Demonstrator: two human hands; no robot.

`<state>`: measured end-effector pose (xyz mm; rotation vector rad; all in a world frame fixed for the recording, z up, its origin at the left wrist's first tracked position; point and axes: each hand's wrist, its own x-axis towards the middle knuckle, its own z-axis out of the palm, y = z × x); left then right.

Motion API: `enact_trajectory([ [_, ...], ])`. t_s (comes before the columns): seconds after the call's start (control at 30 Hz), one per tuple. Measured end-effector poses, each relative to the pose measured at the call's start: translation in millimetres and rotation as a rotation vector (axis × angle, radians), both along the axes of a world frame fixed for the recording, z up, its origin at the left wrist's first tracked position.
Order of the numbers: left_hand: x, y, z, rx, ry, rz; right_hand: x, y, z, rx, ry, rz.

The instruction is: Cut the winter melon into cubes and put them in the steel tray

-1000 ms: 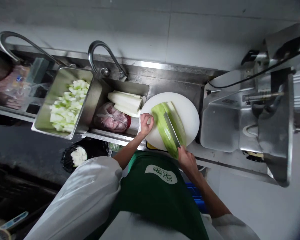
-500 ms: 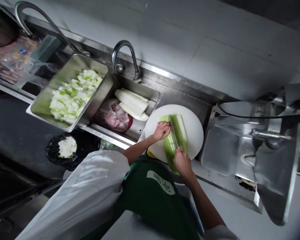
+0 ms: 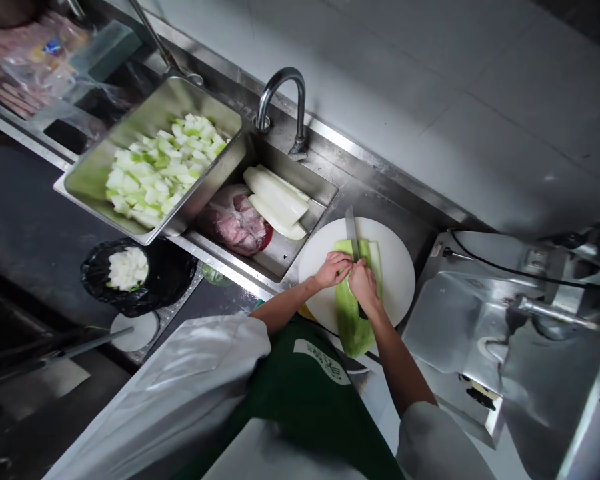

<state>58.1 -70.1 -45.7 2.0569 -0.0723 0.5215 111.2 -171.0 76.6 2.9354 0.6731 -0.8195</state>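
A long pale-green gourd (image 3: 353,327) lies in lengthwise pieces on a round white cutting board (image 3: 399,283). My right hand (image 3: 364,285) is closed around a knife (image 3: 351,227). Its blade points away from me over the gourd, and its dark handle end shows below my palm. On the gourd's left side rests my left hand (image 3: 333,270), fingers curled in against it and close to the blade. The fingertips of both hands nearly meet, so the exact contact there is hidden.
Left of the board, a sink (image 3: 325,200) holds peeled gourd pieces (image 3: 277,197) and bagged meat (image 3: 237,223). A metal pan (image 3: 87,177) of cut chunks sits across the sink edge. A faucet (image 3: 300,107) stands behind; a metal machine (image 3: 445,313) is at right. A black-lined bin (image 3: 167,277) stands below.
The knife has come from slanting along the gourd to pointing straight away, its tip now past the gourd's far end. My right hand has moved up beside my left. The view has shifted.
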Motion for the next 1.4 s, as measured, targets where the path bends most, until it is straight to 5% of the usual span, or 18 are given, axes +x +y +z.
enact_trajectory([
  [0.23, 0, 4, -0.2, 0.019, -0.035, -0.011, -14, -11, 25.5, -0.05, 0.047, 0.013],
  [0.5, -3, 3, -6.2, 0.011, -0.023, -0.049, -77, -71, 69.8, -0.218, 0.15, 0.03],
  [0.83, -1, 4, -6.0, 0.028, 0.011, -0.046, -71, -61, -0.7, -0.146, 0.074, -0.087],
  [1.03, 0, 8, -4.6, 0.056, 0.029, -0.084, -76, -70, 35.4, -0.143, 0.099, -0.013],
  [1.2, 1, 9, -2.8, 0.072, 0.03, -0.07, -130, -122, 73.6, -0.231, 0.278, -0.108],
  [1.3, 0, 9, -1.9, 0.089, 0.033, -0.076, -173, -158, 73.6, -0.242, 0.343, -0.213],
  [1.4, -1, 9, -0.7, 0.129, 0.066, -0.06, -196, -176, 53.6, -0.227, 0.35, -0.252],
])
